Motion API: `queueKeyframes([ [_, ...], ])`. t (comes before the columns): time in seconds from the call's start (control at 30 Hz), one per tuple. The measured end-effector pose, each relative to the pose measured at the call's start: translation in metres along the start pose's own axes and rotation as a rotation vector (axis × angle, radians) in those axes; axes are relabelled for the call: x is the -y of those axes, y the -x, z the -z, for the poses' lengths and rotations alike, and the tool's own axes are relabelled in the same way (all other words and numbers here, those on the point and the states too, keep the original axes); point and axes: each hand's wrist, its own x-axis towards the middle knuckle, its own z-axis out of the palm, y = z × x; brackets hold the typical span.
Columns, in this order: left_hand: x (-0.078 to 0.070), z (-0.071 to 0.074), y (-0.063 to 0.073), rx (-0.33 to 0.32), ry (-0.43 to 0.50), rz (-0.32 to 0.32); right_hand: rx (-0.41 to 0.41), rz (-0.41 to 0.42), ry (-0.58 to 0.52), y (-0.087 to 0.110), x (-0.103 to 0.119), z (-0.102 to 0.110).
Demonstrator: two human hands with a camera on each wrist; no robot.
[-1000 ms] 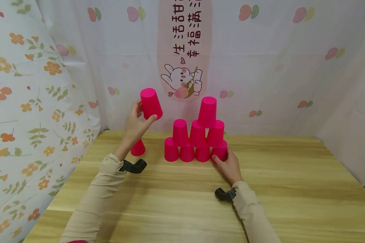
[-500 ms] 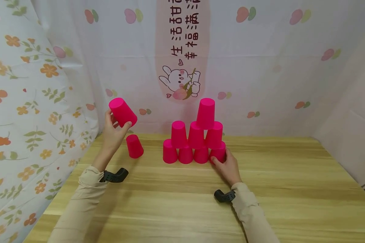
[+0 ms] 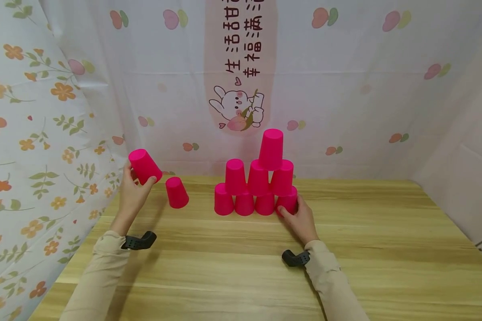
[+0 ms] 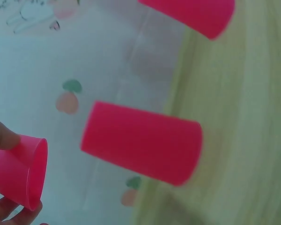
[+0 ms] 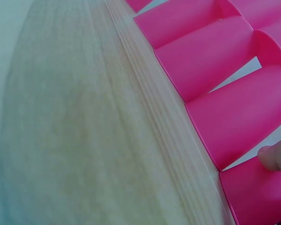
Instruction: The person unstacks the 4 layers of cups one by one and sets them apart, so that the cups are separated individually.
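Observation:
Pink plastic cups stand upside down in a stack (image 3: 258, 178): several in the bottom row, three in the middle row, and one top cup (image 3: 271, 149) over the right side. My left hand (image 3: 133, 194) holds a pink cup (image 3: 145, 166) in the air, tilted, its mouth facing down and to the right. A lone upside-down cup (image 3: 177, 193) stands on the table between that hand and the stack; the left wrist view shows it close (image 4: 143, 143). My right hand (image 3: 301, 219) grips the bottom row's rightmost cup (image 5: 255, 194), thumb on its near side.
The wooden table (image 3: 225, 267) runs back to a white patterned curtain (image 3: 345, 89). A floral curtain (image 3: 36, 147) hangs along the left side. Each wrist wears a black camera mount, the left one (image 3: 140, 240) and the right one (image 3: 296, 257).
My left hand has carried its cup left and down, away from the stack, past the lone cup, which now shows in full. My right hand stays on the same cup.

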Motion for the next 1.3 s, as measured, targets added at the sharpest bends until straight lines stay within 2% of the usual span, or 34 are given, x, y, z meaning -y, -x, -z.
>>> queueKeyframes([
  [0.23,0.017,0.001,0.005,-0.009,-0.074,0.046,0.005,-0.009,-0.005,0.0,-0.002,0.0],
  [0.43,0.023,-0.001,0.006,-0.007,-0.077,0.039,0.0,0.008,-0.004,-0.001,-0.004,0.001],
  [0.57,0.025,-0.001,0.009,0.025,-0.072,0.079,0.004,0.001,-0.003,-0.001,-0.003,0.001],
  [0.73,0.029,-0.001,0.013,0.031,-0.086,0.111,0.008,-0.007,0.002,-0.001,-0.001,-0.001],
  [1.1,0.046,-0.009,0.021,0.074,-0.169,0.068,0.0,0.0,0.02,-0.001,-0.004,-0.001],
  [1.3,0.052,-0.012,0.024,0.06,-0.181,0.055,-0.011,0.015,0.017,-0.001,-0.003,-0.002],
])
